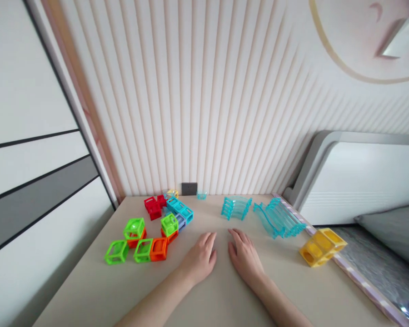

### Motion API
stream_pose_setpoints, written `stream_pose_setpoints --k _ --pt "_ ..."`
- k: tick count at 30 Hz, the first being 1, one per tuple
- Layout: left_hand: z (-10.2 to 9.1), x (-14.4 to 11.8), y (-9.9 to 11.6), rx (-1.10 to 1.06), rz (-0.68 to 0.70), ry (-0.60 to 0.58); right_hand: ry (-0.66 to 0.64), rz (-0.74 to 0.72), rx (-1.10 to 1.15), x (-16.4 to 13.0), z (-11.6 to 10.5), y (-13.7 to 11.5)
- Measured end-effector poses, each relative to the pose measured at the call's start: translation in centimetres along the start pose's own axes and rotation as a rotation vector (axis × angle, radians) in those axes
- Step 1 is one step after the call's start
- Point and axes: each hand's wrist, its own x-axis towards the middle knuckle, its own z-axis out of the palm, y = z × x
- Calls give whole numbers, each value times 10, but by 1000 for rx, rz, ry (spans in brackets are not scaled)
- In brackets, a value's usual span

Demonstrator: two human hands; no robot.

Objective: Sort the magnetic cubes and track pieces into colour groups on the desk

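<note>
My left hand [200,257] lies palm down on the pale table [221,302], holding nothing, thumb apart from the fingers. Beside it my right hand [244,255] rests flat too, with a gap between the two. Nearest my left hand are an orange cube frame [159,249] joined to a green cube frame [143,250], and another green cube frame [169,224] stacked on orange. Beyond my right hand stand clear turquoise curved track pieces [236,208], with a longer turquoise group [279,219] to their right. A yellow block of joined cubes [322,247] sits at the right edge.
Red cubes [153,209] and a row of blue cubes [180,210] lie at the back left. A black socket plate [189,188] is on the ribbed wall [204,91] behind the table. To the right, a striped edge strip [357,281] borders a bed with a grey pillow [395,227].
</note>
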Motion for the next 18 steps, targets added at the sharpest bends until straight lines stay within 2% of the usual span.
stream_pose_setpoints --k 4,7,10,13,14,18 --pt "-29 -6 8 -3 1 -43 -90 -161 133 12 15 -38" --pt "-43 1 8 9 -11 53 -104 -228 236 29 30 -58" --pt "-52 3 6 50 4 173 -32 -233 316 55 39 -75" --pt "-58 -2 5 107 72 195 0 -245 334 89 37 -98" --pt "-58 -4 5 117 109 198 -43 -290 334 101 35 -106" --pt "-56 -8 4 79 255 291 -378 -596 297 138 28 -137"
